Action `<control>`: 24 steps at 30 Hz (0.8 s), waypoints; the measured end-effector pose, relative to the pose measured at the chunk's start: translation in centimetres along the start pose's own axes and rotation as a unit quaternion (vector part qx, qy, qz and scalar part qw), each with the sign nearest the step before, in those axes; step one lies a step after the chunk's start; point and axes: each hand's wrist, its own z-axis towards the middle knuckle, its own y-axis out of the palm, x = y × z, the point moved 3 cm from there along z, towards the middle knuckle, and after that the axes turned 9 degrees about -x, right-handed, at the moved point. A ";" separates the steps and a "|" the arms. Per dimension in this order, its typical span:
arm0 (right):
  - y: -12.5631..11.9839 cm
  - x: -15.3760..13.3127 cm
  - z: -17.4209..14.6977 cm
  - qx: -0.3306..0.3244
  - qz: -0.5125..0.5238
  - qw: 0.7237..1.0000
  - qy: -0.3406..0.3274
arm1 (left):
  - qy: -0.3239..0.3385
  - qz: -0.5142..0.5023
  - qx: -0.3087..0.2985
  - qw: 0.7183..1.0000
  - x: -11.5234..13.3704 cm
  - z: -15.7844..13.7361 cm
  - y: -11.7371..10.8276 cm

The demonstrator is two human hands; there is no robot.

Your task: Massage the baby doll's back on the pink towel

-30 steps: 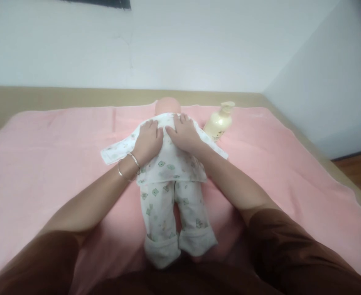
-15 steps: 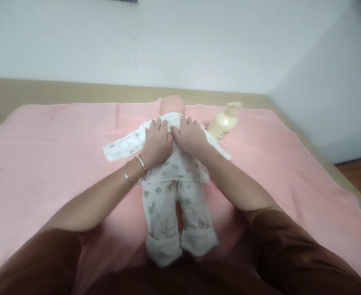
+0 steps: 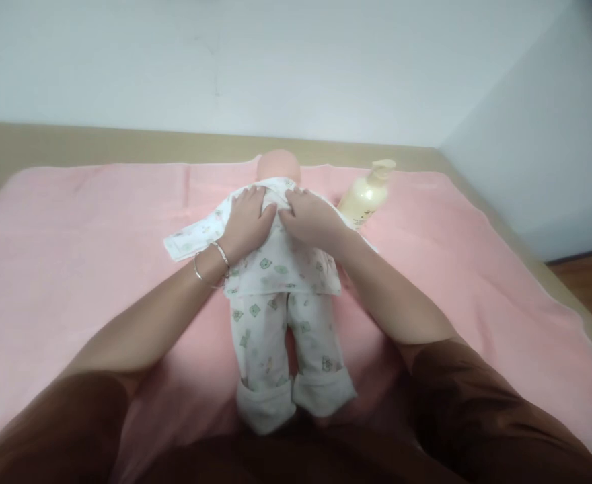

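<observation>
A baby doll [image 3: 276, 269] in a white printed top and trousers lies lengthwise before me, its bare round head at the far end and its rolled trouser cuffs nearest me. No facial features show on it. My left hand [image 3: 248, 222], with two thin bangles at the wrist, rests spread on the left of the upper body, thumb pointing inward. On the other side lies my right hand [image 3: 313, 218], its fingers slightly bent against the cloth. The top is creased between the two thumbs. Neither hand lifts anything.
A pink blanket [image 3: 84, 269] lies under the doll, over a tan surface [image 3: 124, 141]. A pale yellow pump bottle [image 3: 366, 198] leans to the right of the doll's shoulder, beyond my right hand. White walls [image 3: 326, 67] rise behind and at the right.
My hands have slid slightly outward over the doll's upper body, and the right fingers are more bent. The cloth between them has wrinkled. The view has shifted slightly.
</observation>
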 end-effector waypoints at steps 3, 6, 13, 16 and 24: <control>-0.1 1.3 1.4 -0.005 0.038 0.999 -0.001 | 0.011 0.017 0.020 1.000 0.0 -0.4 0.1; 0.2 2.0 2.2 0.008 0.048 0.999 -0.001 | 0.020 0.061 0.038 0.997 0.5 -1.0 0.2; 0.8 1.3 2.0 0.045 0.001 0.999 0.010 | 0.093 0.167 0.044 0.981 2.8 -2.4 0.6; 1.3 0.9 1.6 0.073 -0.037 0.996 0.027 | 0.098 0.169 0.032 0.980 2.5 -2.0 0.6; 2.0 -0.5 0.1 0.094 -0.169 0.981 -0.036 | 0.039 0.093 -0.011 0.995 1.3 -0.7 -0.2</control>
